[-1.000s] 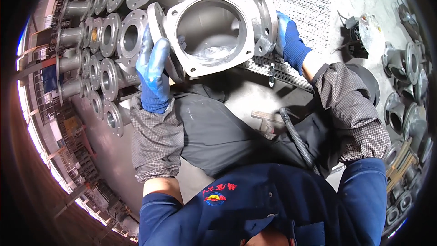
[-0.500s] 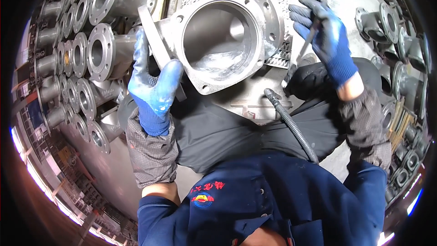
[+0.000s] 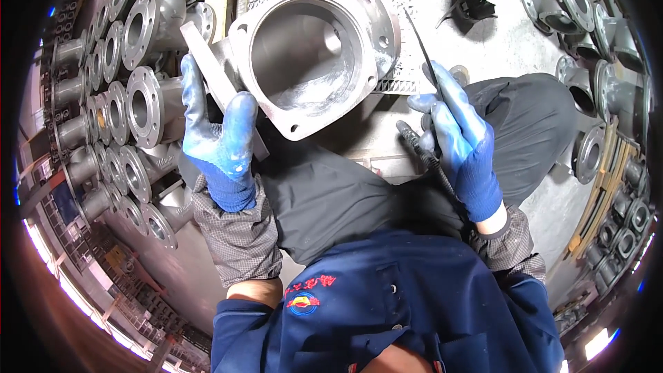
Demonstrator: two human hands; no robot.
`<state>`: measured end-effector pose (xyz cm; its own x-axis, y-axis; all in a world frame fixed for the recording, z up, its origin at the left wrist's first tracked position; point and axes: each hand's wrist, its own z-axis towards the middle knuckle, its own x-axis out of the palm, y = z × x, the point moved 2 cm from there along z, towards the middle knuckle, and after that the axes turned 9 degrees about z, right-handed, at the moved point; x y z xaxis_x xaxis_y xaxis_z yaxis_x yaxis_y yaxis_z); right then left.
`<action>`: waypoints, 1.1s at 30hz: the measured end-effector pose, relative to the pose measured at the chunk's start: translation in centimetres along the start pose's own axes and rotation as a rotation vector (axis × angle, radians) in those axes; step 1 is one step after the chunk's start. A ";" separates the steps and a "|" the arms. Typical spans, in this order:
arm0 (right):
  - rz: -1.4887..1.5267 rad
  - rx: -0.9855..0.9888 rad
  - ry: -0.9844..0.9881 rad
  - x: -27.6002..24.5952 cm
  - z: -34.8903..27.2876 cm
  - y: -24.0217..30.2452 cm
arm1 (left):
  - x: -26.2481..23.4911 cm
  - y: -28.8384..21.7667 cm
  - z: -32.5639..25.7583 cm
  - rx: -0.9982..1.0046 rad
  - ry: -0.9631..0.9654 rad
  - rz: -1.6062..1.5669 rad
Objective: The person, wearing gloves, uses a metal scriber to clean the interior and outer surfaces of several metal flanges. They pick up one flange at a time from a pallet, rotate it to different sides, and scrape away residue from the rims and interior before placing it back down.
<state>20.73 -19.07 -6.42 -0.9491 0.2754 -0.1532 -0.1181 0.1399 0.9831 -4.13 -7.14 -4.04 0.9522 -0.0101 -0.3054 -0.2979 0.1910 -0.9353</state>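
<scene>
Gripping heavy, rigid valve casting [image 3: 311, 48] by its side flange, left hand [image 3: 217, 138] clenched; right hand [image 3: 459, 138] grasping thin file [image 3: 423, 55]; best held at flange.

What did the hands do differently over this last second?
The right hand let go of the big flanged metal casting, moved off to its right and took up a thin dark tool on a hose. The left hand stayed gripping the casting's left side.

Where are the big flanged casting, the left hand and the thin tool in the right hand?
flanged casting [image 3: 359, 10]: head view, flat flange rim.
left hand [image 3: 217, 141]: head view, back of glove.
thin tool [image 3: 421, 52]: head view, mid-blade.
</scene>
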 end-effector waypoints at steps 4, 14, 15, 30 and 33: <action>-0.390 -0.232 -0.021 -0.2 1.2 -0.1 | 0.3 0.0 -0.1 0.023 -0.020 0.038; -0.462 -0.227 0.081 0.7 3.9 0.2 | -0.1 0.0 -1.0 0.084 -0.042 0.200; -0.485 -0.237 0.080 0.8 4.0 0.0 | 0.0 0.0 -0.9 0.086 -0.040 0.200; -0.572 -0.483 0.096 2.3 5.6 -0.7 | -0.1 -0.2 -1.2 0.060 -0.036 0.207; -0.565 -0.475 0.103 2.3 5.5 -0.5 | 0.3 -0.6 -1.2 0.027 -0.035 0.162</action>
<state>20.24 -13.27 -7.83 -0.7261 0.1898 -0.6609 -0.6876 -0.1991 0.6983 -3.74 -8.40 -3.73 0.8938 0.0570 -0.4447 -0.4461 0.2135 -0.8692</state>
